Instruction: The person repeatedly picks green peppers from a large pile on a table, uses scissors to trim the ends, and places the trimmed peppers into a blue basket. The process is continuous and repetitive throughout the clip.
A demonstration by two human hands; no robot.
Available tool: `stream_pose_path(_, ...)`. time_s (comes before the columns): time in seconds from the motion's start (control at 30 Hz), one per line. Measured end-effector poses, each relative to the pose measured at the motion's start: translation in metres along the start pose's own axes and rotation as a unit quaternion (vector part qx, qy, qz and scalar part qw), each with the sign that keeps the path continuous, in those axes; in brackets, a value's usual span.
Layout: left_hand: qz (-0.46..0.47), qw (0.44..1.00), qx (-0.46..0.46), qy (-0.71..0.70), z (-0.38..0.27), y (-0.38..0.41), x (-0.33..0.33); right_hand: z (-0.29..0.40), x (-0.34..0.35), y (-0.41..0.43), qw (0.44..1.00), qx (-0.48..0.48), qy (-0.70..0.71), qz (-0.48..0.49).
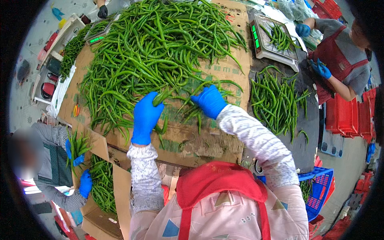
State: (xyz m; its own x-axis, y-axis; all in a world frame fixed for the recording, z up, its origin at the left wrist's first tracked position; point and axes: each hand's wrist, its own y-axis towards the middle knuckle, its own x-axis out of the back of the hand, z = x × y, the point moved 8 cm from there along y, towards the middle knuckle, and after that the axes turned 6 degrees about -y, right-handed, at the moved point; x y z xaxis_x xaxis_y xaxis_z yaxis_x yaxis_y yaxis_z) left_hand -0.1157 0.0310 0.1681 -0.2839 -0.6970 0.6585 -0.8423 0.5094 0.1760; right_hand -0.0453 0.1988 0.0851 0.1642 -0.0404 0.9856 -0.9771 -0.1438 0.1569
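Note:
My left hand [147,115], in a blue glove, is closed around a few green chili peppers [163,95], whose ends stick out past the thumb and fingers. To its right, my right hand [210,102], gloved in blue too, is bent down over loose green chilies [192,111] on the cardboard. Its fingers are mostly hidden, so I cannot tell whether they grip any. Beyond both hands spreads a large heap of long green chilies [162,45]. The cardboard sheet [207,147] beneath shows stains and green print.
At right lie a chili pile [273,102] and a digital scale [277,42] holding chilies, near a co-worker [339,54]. On the left, another person's gloved hand [78,160] holds chilies by a cardboard box [100,144]. Orange-handled scissors [76,110] rest at the left edge.

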Motion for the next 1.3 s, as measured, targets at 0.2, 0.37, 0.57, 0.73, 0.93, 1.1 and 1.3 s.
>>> stream_pose_path(0.2,-0.017,0.999,0.036,0.019,0.015,-0.033,0.017,0.032,-0.055,0.022,1.000,0.000,-0.029,0.012)
stream_pose_path(0.37,-0.002,0.996,0.085,0.011,0.031,-0.041,0.006,0.041,-0.013,0.005,0.999,0.030,-0.019,0.023)
stream_pose_path(0.57,0.036,0.998,0.043,0.029,0.002,-0.012,-0.017,-0.060,0.112,-0.081,0.850,-0.235,0.452,-0.134)
stream_pose_path(0.73,0.096,0.987,0.017,0.125,0.029,0.022,-0.085,-0.147,0.171,-0.236,0.757,-0.468,0.431,-0.148)
stream_pose_path(0.93,0.149,0.964,0.073,0.207,0.087,0.038,-0.147,-0.176,0.232,-0.549,0.756,-0.632,-0.124,0.118)
stream_pose_path(1.1,0.147,0.960,0.132,0.200,0.089,0.043,-0.156,-0.117,0.256,-0.619,0.658,-0.722,-0.161,0.140)
stream_pose_path(1.3,0.093,0.959,0.104,0.245,0.064,0.052,-0.162,-0.094,0.116,-0.366,0.848,-0.522,0.069,0.060)
